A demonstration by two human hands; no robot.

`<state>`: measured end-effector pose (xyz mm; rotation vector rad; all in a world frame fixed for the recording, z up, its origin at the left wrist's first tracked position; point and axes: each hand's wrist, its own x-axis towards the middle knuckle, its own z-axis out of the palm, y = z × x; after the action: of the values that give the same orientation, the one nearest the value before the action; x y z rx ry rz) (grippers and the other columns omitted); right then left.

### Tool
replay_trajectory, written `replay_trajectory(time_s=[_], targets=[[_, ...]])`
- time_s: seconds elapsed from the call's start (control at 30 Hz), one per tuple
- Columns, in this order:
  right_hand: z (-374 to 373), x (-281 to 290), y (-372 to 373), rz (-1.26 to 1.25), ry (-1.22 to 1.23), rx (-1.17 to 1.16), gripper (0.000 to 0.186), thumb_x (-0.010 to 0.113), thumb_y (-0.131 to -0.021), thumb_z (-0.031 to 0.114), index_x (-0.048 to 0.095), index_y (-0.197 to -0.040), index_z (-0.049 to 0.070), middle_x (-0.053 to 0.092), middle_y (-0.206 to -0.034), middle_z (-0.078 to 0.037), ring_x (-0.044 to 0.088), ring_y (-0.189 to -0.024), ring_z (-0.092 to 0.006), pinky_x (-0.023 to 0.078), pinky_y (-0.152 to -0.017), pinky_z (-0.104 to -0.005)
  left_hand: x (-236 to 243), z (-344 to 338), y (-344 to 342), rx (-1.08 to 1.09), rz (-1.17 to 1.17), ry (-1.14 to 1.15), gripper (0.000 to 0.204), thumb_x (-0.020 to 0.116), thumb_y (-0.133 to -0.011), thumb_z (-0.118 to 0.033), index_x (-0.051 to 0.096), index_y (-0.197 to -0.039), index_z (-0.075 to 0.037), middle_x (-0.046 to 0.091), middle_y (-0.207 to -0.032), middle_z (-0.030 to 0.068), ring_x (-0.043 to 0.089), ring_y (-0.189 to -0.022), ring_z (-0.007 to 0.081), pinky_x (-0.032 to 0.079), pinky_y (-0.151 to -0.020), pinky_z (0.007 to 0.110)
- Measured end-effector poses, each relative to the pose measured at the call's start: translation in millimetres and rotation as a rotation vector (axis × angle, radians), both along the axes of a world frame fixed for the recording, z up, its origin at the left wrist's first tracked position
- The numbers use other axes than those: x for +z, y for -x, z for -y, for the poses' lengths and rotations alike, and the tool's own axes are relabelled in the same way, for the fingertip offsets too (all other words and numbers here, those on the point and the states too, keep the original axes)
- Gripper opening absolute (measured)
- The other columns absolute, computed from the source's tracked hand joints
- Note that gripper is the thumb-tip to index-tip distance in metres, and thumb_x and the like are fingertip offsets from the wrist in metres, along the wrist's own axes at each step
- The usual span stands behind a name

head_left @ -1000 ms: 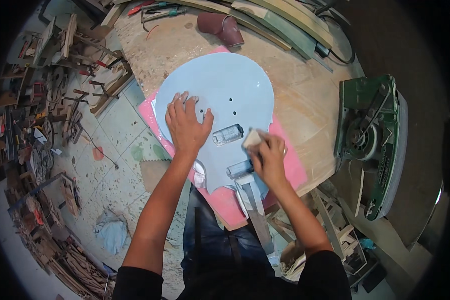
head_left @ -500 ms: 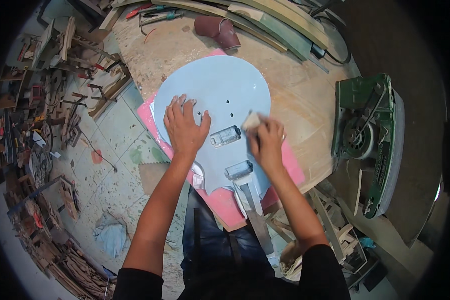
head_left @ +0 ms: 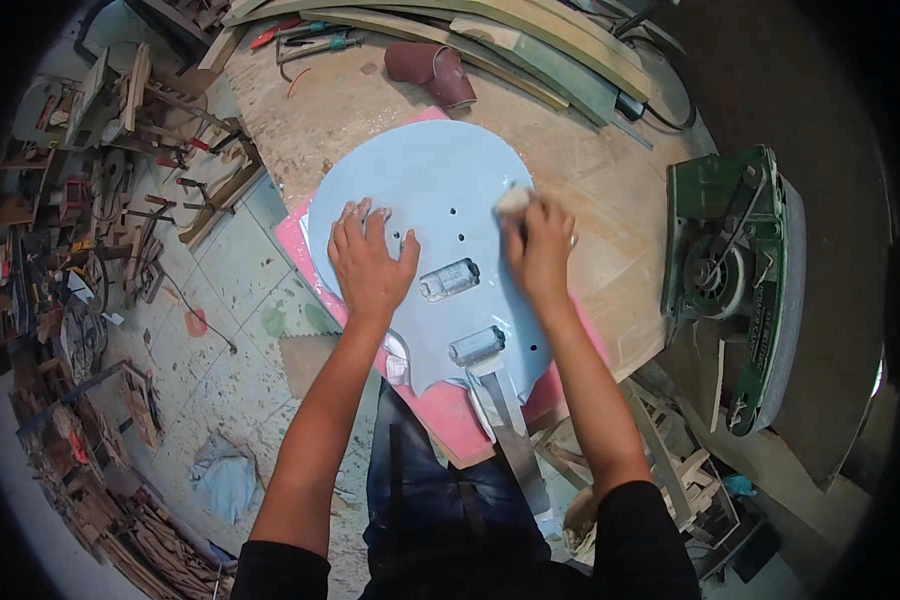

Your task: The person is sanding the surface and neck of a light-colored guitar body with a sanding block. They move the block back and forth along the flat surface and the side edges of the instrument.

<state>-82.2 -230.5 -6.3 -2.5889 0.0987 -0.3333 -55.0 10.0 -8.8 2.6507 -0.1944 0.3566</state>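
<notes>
Your wooden workbench (head_left: pixel 620 270) is carrying a pink pad (head_left: pixel 450 410); beyond that pad, a curled maroon sheet (head_left: pixel 432 72), teal-handled tools (head_left: pixel 340 43) and long wooden strips (head_left: pixel 610 58) are lying.

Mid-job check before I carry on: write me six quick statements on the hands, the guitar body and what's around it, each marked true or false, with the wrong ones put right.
1. The left hand lies on the light-blue guitar body. True.
2. The right hand holds a small pale block. True.
3. The block is at the guitar body's left edge. False: it is near the right edge.
4. A green machine stands to the right of the guitar body. True.
5. Both hands grip the block. False: only the right hand does.
6. The guitar body lies on a yellow sheet. False: the sheet is pink.
</notes>
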Motion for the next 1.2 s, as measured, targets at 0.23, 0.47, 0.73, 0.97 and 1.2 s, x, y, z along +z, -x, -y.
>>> replay_trajectory(time_s=[0.23,0.47,0.73,0.97,1.2], targets=[[-28.8,3.9,77.0,-0.038,-0.068,0.097,0.024,0.078,-0.089,0.017,0.070,-0.109,0.007,0.061,-0.142,-0.017,0.052,-0.125,-0.0442,0.040,-0.103,-0.0573,-0.3,-12.6,2.1,0.023,-0.004,-0.019,0.046,0.076,-0.090,-0.029,0.066,-0.127,-0.004,0.057,-0.145,0.0203,0.046,-0.143,0.0415,0.034,-0.118,0.056],[0.0,3.0,-47.9,0.046,-0.049,-0.081,0.021,0.076,-0.092,0.018,0.071,-0.109,0.008,0.062,-0.134,-0.020,0.054,-0.121,-0.0451,0.042,-0.099,-0.0579,-1.8,-1.3,1.2,0.006,0.004,0.002,0.045,0.076,-0.090,-0.029,0.066,-0.126,-0.004,0.057,-0.145,0.0200,0.046,-0.143,0.0415,0.034,-0.118,0.056],[-22.1,-3.7,36.6,0.057,-0.035,0.163,0.032,0.076,-0.092,0.020,0.070,-0.121,0.007,0.062,-0.134,-0.020,0.053,-0.123,-0.0443,0.043,-0.099,-0.0578,1.9,-10.3,-0.5,0.022,0.008,-0.014,0.045,0.076,-0.090,-0.029,0.066,-0.126,-0.004,0.057,-0.145,0.0202,0.047,-0.142,0.0424,0.035,-0.118,0.056],[-2.4,11.1,-75.2,-0.045,-0.018,-0.095,0.031,0.075,-0.094,0.020,0.069,-0.121,0.006,0.062,-0.135,-0.020,0.053,-0.124,-0.0433,0.042,-0.100,-0.0583,-4.3,-1.2,-0.3,0.012,0.024,0.017,0.046,0.076,-0.088,-0.033,0.066,-0.124,-0.006,0.059,-0.143,0.0188,0.049,-0.141,0.0422,0.035,-0.119,0.059],[-23.7,6.9,11.9,0.052,-0.011,0.211,0.029,0.076,-0.093,0.021,0.068,-0.117,0.005,0.062,-0.127,-0.017,0.054,-0.118,-0.0430,0.042,-0.095,-0.0604,1.3,-8.7,-0.3,0.026,0.018,-0.002,0.045,0.077,-0.088,-0.030,0.066,-0.123,-0.004,0.057,-0.144,0.0193,0.047,-0.142,0.0419,0.034,-0.118,0.057]])
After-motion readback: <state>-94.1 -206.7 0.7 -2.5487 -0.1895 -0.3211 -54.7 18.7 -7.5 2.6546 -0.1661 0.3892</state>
